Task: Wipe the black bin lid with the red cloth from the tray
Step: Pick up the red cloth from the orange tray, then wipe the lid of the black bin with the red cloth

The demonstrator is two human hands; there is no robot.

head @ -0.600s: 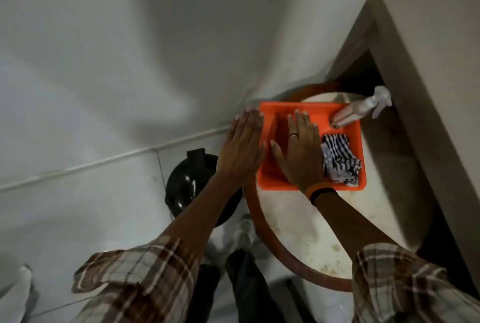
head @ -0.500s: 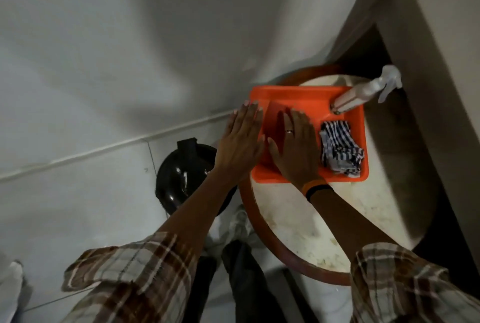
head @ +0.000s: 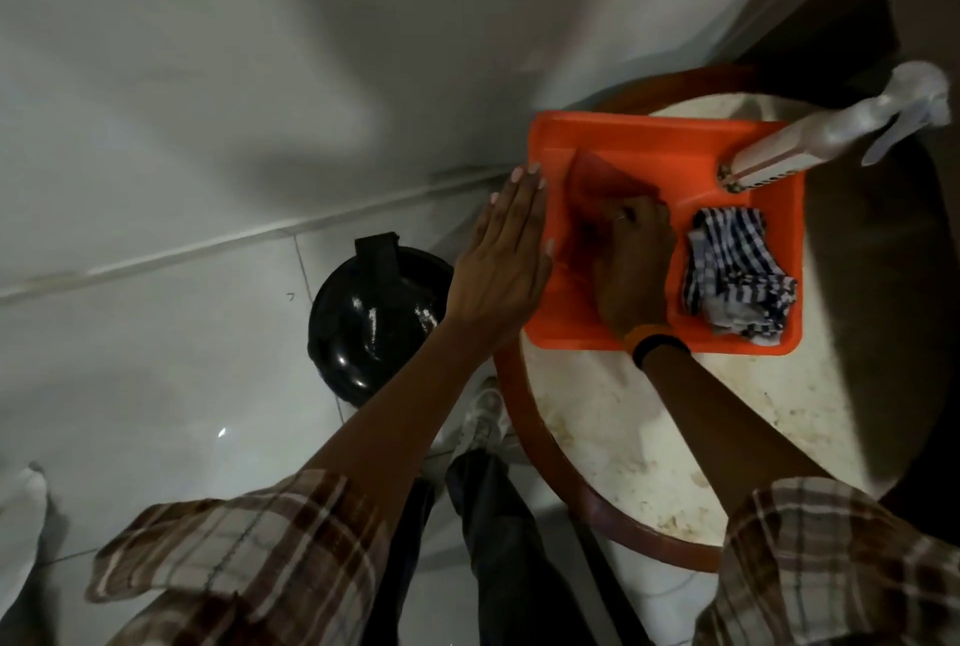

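An orange tray (head: 654,138) sits on a round table. The red cloth (head: 597,180) lies in the tray's left part, and my right hand (head: 631,266) rests on it with the fingers curled into the fabric. My left hand (head: 501,271) is flat with its fingers apart, pressed against the tray's left edge. The glossy black bin lid (head: 371,320) is on the floor to the left of the table, below my left forearm.
A blue-and-white checked cloth (head: 737,276) lies in the tray's right part. A spray bottle (head: 810,138) leans over the tray's far right corner. The round table (head: 722,427) has a brown rim. White wall and tiled floor lie to the left; my shoe (head: 483,419) is by the table.
My right hand's fingers have gone from flat to curled on the red cloth, bunching it. My left hand stays at the tray's edge. The view has shifted closer.
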